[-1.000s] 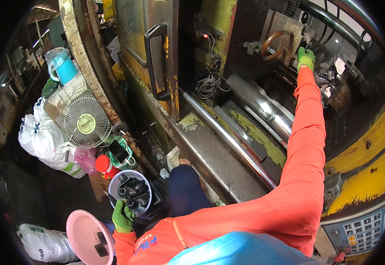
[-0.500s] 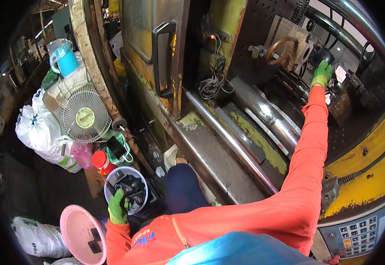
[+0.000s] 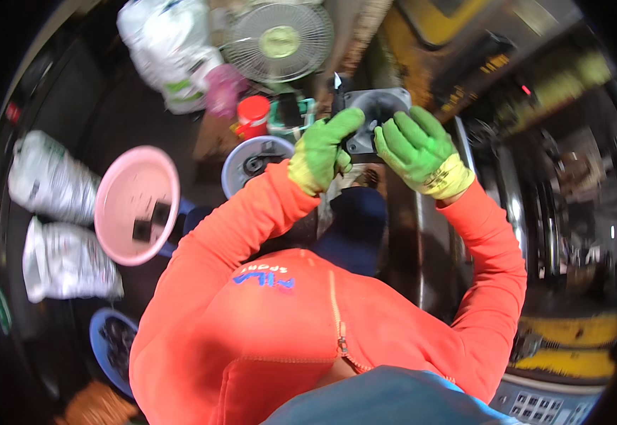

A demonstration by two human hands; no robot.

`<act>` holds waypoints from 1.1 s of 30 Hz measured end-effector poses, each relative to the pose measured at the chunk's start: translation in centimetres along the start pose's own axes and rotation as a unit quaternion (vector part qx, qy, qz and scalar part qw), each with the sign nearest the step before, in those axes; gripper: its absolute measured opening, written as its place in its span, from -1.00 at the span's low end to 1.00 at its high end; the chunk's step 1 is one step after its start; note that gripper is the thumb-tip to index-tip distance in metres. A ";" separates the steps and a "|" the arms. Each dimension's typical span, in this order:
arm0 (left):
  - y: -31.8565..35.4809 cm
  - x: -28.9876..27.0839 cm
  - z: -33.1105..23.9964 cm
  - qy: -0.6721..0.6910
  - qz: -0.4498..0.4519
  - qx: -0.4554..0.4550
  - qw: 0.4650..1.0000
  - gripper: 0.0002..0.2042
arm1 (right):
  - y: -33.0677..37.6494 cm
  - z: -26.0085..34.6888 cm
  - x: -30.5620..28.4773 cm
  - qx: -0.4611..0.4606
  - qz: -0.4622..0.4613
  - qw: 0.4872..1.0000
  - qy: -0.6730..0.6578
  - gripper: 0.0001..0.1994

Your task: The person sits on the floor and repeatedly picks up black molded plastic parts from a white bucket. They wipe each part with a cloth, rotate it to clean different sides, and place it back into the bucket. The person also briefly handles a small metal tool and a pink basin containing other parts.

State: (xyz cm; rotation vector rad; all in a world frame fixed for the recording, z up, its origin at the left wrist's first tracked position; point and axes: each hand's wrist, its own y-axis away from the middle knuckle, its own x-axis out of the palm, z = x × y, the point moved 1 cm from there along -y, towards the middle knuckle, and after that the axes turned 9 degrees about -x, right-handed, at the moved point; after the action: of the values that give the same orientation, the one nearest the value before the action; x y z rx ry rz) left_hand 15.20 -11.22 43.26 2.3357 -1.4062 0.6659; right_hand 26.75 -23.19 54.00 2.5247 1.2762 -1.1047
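Both my hands wear green gloves and hold a dark grey moulded plastic part point(image 3: 373, 113), squarish with a round opening, up in front of me. My left hand point(image 3: 322, 150) grips its left side. My right hand point(image 3: 416, 146) grips its right side. A thin pale sliver sticks up at the part's upper left corner. Below my left hand stands a white bucket point(image 3: 246, 157) with dark parts inside. My orange sleeves run up from the lower edge.
A pink basin point(image 3: 137, 204) with two dark pieces sits at the left. White sacks point(image 3: 53, 219) lie at the far left, a table fan point(image 3: 278, 41) and a red-lidded jar point(image 3: 253, 116) at the top. The yellow moulding machine with steel bars point(image 3: 535, 212) fills the right.
My right hand has come back from the machine and my left hand has risen from the bucket. Both now hold the dark part. The view has swung left and down.
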 end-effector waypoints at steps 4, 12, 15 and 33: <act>3.6 -9.0 1.4 -0.114 -0.190 0.088 0.971 -0.76 | -2.9 -0.4 4.5 0.063 -0.006 0.988 -0.139 -0.68; 20.3 -36.5 6.5 -0.016 -0.625 0.026 0.780 -0.75 | 12.5 -12.8 14.1 0.676 -0.262 0.685 -0.070 -0.53; 25.1 -47.3 10.4 -0.146 -0.734 -0.040 0.662 -0.59 | 16.1 -14.1 19.9 0.679 -0.316 0.484 -0.453 -0.55; 9.0 -40.1 10.3 0.164 -0.391 0.101 0.900 -0.90 | 9.7 -4.0 13.3 0.710 -0.406 0.502 -0.281 -0.53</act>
State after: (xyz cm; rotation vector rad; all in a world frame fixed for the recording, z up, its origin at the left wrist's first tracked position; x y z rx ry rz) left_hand -6.72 8.89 13.06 2.4902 -0.2006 0.9029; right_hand 41.23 -19.12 46.23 0.9931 1.5028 -4.0261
